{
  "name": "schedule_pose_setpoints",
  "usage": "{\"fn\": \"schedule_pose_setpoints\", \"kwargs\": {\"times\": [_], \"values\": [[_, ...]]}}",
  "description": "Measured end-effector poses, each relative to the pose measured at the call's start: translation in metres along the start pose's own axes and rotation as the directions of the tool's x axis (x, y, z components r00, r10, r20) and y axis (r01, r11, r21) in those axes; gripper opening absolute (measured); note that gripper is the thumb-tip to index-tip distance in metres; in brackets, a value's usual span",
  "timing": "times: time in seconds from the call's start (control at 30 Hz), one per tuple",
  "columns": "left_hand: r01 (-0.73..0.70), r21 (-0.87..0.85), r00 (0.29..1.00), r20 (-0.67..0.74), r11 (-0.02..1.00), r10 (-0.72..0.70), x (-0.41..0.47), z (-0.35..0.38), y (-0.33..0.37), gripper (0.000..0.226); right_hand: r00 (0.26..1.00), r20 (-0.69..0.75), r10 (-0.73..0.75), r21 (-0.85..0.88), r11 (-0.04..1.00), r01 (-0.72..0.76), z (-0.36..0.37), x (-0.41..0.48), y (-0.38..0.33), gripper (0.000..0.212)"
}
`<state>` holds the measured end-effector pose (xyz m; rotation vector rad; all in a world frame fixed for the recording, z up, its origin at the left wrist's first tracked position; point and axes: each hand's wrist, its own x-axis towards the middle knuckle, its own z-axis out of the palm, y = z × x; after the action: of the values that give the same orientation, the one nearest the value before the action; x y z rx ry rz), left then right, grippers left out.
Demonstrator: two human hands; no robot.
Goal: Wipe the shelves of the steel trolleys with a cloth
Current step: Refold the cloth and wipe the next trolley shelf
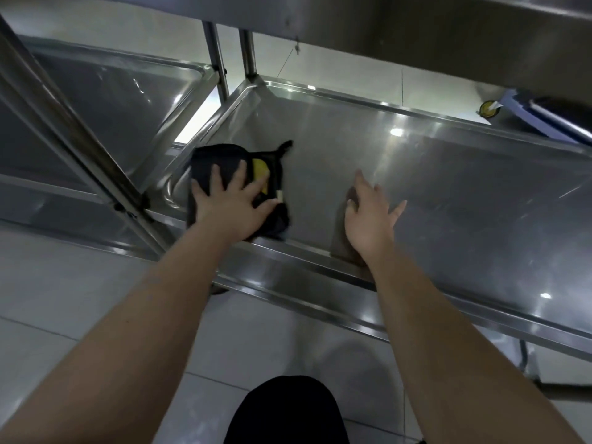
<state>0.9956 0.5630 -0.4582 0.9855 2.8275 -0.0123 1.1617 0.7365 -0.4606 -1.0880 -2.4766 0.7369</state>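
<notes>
Your left hand [232,208] presses flat, fingers spread, on the dark cloth [237,187] in the steel shelf [448,193] — near its left corner; your right hand [368,216] hovers open, empty, beside it.

- cloth [237,184] on the shelf [448,193], near-left corner
- left hand [232,208] flat on cloth
- right hand [368,216] to its right, over bare shelf
- second trolley [105,100] left of shelf

Under my flat left palm [229,208], a folded black cloth [275,174] with a yellow patch lies on the steel trolley shelf [448,187], near its left corner; rightward, beneath my open right hand [368,216], bare steel.
</notes>
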Motion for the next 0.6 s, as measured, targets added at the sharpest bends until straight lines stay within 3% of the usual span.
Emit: {"fn": "schedule_pose_setpoints", "kwargs": {"times": [0.07, 0.17, 0.27, 0.37, 0.4, 0.47, 0.5, 0.53, 0.6], "values": [[-0.140, -0.015, 0.990, -0.020, 0.990, 0.140, -0.020, 0.007, 0.056, 0.069, 0.999, -0.051, 0.011, 0.294, 0.956, 0.005, -0.005, 0.000, 0.006, 0.055], [-0.331, -0.024, 0.944, 0.011, 0.943, 0.331, -0.050, 0.015, 0.133, 0.069, 0.996, -0.036, 0.084, 0.631, 0.774, -0.042, -0.017, -0.004, 0.014, 0.050], [-0.359, -0.052, 0.931, 0.046, 0.932, 0.361, -0.059, 0.012, 0.154, 0.066, 0.986, 0.029, 0.164, 0.751, 0.648, -0.130, -0.031, -0.007, 0.020, 0.047], [-0.350, -0.301, 0.932, -0.021, 0.887, 0.361, -0.061, 0.000, 0.144, 0.056, 0.988, 0.053, 0.145, 0.656, 0.741, -0.144, -0.039, -0.005, 0.016, 0.043], [-0.339, -0.475, 0.938, -0.105, 0.812, 0.329, -0.065, -0.006, 0.139, 0.047, 0.996, 0.013, 0.088, 0.561, 0.824, -0.080, -0.040, -0.003, 0.013, 0.042], [-0.303, -0.710, 0.951, -0.272, 0.635, 0.150, -0.074, -0.017, 0.124, 0.035, 0.982, -0.076, -0.174, 0.210, 0.960, 0.186, -0.041, 0.001, 0.003, 0.043], [-0.268, -0.725, 0.950, -0.308, 0.635, 0.049, -0.078, -0.019, 0.114, 0.036, 0.946, -0.055, -0.318, 0.041, 0.946, 0.321, -0.040, 0.004, -0.005, 0.045], [-0.201, -0.677, 0.950, -0.311, 0.708, -0.027, -0.083, -0.020, 0.105, 0.037, 0.906, 0.031, -0.422, -0.057, 0.904, 0.423, -0.039, 0.007, -0.013, 0.050], [-0.010, -0.524, 0.960, -0.245, 0.852, -0.139, -0.091, -0.017, 0.092, 0.042, 0.819, 0.282, -0.500, -0.102, 0.833, 0.543, -0.034, 0.011, -0.029, 0.064]]}}
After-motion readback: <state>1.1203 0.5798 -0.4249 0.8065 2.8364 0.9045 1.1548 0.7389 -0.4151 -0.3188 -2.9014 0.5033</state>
